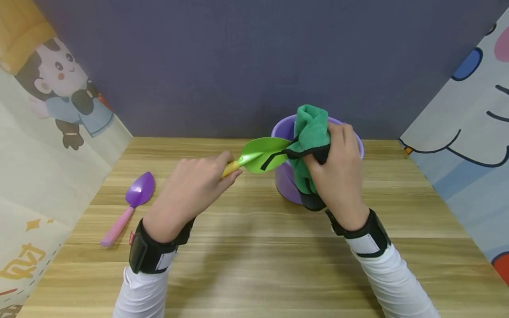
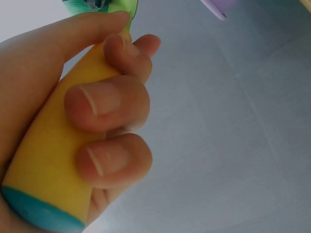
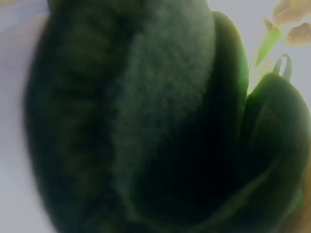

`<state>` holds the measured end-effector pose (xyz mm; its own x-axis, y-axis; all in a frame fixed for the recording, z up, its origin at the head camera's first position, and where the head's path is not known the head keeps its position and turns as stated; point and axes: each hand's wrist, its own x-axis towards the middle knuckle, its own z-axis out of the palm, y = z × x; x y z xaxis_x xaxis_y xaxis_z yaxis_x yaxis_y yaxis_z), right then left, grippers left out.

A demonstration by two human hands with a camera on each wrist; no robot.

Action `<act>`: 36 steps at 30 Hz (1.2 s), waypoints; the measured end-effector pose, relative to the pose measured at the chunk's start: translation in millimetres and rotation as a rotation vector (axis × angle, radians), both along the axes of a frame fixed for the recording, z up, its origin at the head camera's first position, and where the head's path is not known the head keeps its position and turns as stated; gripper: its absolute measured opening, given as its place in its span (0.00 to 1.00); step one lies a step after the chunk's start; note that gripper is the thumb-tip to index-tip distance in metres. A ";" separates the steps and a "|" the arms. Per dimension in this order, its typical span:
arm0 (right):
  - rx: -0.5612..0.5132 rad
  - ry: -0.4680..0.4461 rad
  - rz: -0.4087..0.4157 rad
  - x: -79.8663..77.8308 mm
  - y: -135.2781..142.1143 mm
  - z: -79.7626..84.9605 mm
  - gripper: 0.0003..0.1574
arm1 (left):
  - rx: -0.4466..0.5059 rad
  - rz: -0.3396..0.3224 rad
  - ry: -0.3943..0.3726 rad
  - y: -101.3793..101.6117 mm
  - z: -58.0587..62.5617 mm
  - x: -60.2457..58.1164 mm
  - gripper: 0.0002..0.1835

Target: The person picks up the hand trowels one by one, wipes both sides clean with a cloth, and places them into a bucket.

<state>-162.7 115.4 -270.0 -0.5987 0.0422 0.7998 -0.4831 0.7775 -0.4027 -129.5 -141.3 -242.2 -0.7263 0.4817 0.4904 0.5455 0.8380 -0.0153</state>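
Note:
My left hand point(image 1: 193, 185) grips the yellow handle point(image 2: 63, 131) of a small garden trowel, its fingers curled round it near the teal end cap. The trowel's green blade point(image 1: 262, 152) points right, and a black strap crosses it. Bunched up in my right hand point(image 1: 339, 170) is a green cloth point(image 1: 312, 126) with black edging. It hangs over the front rim of a purple bucket point(image 1: 288, 187), partly hiding the opening; the bucket's inside is mostly out of sight. In the right wrist view the dark, blurred cloth point(image 3: 165, 97) fills most of the picture.
A second trowel point(image 1: 139, 190), purple with a pink handle, lies on the wooden table point(image 1: 246, 260) left of my left hand. Behind the table rises a dark blue-grey wall point(image 1: 207, 70). Panels with cartoon prints flank both sides.

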 end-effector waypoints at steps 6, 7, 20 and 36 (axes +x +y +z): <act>0.002 0.005 -0.002 0.9 -0.8 1.2 0.30 | -0.001 0.003 0.005 -0.4 0.1 0.1 0.13; 0.003 0.003 -0.002 1.4 -1.0 1.5 0.30 | -0.001 0.003 0.006 -0.5 0.1 0.3 0.13; 0.031 -0.029 -0.018 4.4 -5.1 -1.6 0.31 | -0.004 -0.006 0.002 0.6 -0.4 2.4 0.13; 0.028 -0.014 -0.010 3.4 -6.1 -2.4 0.30 | -0.010 -0.006 -0.009 -0.9 -1.8 1.7 0.13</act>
<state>-159.2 109.3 -272.3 -0.6099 0.0259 0.7921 -0.4694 0.7935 -0.3874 -127.8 -142.2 -243.9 -0.7273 0.4912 0.4793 0.5509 0.8343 -0.0190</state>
